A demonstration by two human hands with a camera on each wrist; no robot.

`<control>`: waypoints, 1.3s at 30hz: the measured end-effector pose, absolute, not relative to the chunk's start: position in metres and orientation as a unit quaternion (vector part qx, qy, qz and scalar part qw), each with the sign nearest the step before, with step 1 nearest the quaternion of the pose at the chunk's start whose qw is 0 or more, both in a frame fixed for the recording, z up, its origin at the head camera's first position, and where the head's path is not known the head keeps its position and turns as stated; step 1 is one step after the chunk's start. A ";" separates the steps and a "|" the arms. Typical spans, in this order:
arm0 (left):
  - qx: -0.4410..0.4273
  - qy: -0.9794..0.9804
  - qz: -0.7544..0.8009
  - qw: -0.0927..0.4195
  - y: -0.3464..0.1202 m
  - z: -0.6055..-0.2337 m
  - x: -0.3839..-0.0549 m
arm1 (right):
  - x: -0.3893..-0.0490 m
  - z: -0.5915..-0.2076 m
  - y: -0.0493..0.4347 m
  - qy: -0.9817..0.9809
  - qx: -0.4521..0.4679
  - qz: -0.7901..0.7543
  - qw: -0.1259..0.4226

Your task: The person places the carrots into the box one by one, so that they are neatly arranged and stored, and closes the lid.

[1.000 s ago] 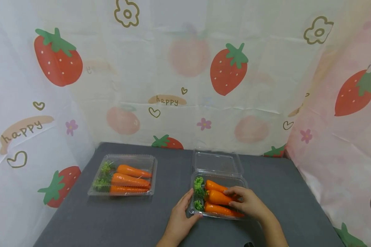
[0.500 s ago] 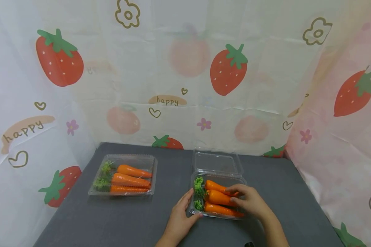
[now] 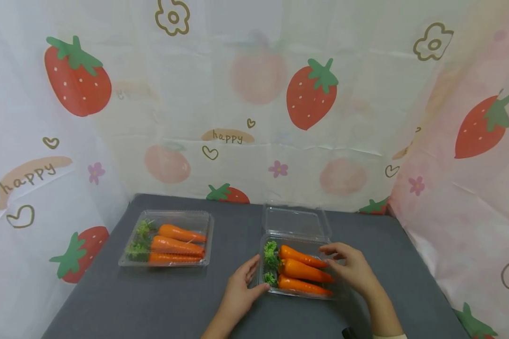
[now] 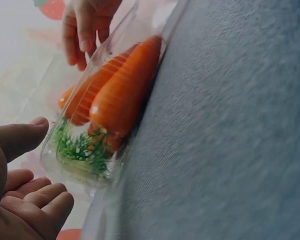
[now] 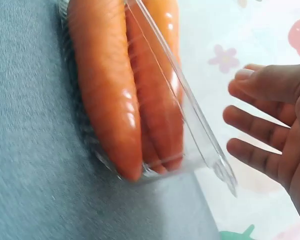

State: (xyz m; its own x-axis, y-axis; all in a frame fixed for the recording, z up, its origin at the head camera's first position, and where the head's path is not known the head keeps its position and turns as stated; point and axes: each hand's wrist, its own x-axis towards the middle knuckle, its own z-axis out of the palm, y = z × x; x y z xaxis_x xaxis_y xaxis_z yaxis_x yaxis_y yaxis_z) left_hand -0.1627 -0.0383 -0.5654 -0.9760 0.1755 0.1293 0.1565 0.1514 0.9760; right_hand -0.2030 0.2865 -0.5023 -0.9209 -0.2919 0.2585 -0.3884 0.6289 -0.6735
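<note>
An open clear plastic box (image 3: pixel 297 295) holds three orange carrots (image 3: pixel 306 270) side by side, with their green tops (image 3: pixel 270 254) at its left end. Its hinged lid (image 3: pixel 297 223) lies back behind it. My left hand (image 3: pixel 242 292) is beside the box's left end, fingers loosely bent; the left wrist view shows a gap between the thumb (image 4: pixel 22 140) and the plastic. Over the right end of the carrots hovers my right hand (image 3: pixel 352 268). In the right wrist view its relaxed fingers (image 5: pixel 255 125) stand apart from the box rim, holding nothing.
A second clear box (image 3: pixel 166 262), lid down, holds carrots with green tops at the left of the grey table (image 3: pixel 169 301). A small black object (image 3: pixel 348 333) lies at the near edge. Strawberry-printed cloth (image 3: pixel 237 94) encloses the back and sides.
My right hand has come off the carrots, lifting and shifting slightly right. The left hand has drawn back a little to the left from the box. The carrots stay in the box.
</note>
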 end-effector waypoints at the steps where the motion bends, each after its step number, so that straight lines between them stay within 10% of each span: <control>1: 0.109 0.758 0.643 0.008 -0.040 -0.565 -0.164 | -0.203 -0.501 0.288 -0.903 0.185 0.381 0.069; 13: 0.124 0.749 0.650 0.032 -0.059 -0.550 -0.199 | -0.219 -0.496 0.305 -0.919 0.137 0.348 0.126; 39: 0.036 0.752 0.652 0.092 -0.029 -0.539 -0.295 | -0.262 -0.519 0.323 -0.914 0.078 0.397 -0.034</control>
